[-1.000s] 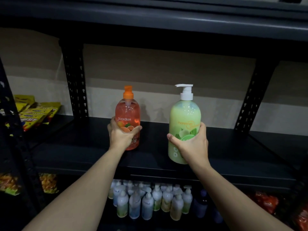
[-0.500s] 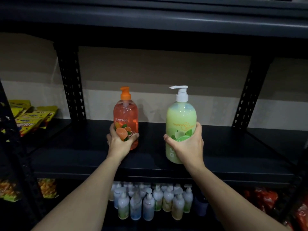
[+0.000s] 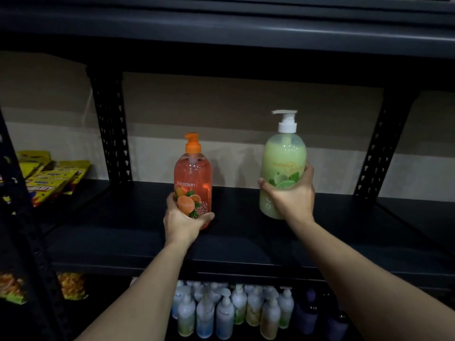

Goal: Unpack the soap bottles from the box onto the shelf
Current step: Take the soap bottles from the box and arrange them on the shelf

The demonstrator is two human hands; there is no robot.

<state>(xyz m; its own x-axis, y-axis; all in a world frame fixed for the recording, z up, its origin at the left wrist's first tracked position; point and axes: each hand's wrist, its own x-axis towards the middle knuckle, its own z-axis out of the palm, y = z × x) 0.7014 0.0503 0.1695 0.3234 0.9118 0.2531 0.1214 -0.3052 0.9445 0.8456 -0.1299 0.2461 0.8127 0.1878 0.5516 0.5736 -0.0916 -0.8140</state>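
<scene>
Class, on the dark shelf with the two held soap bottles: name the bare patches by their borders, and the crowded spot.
Bare shelf lies between the left post and the orange bottle, between the orange bottle and green bottle, and from there to the right post. Crowded: the small bottles below.

At the middle of the shelf [image 3: 246,244], the guardian soap bottle [image 3: 193,178] is left of the lime soap bottle [image 3: 283,158]. Small pump bottles [image 3: 234,312] stand below.

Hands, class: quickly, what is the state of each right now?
Left hand: closed around the orange soap bottle.
Right hand: closed around the green soap bottle.
</scene>
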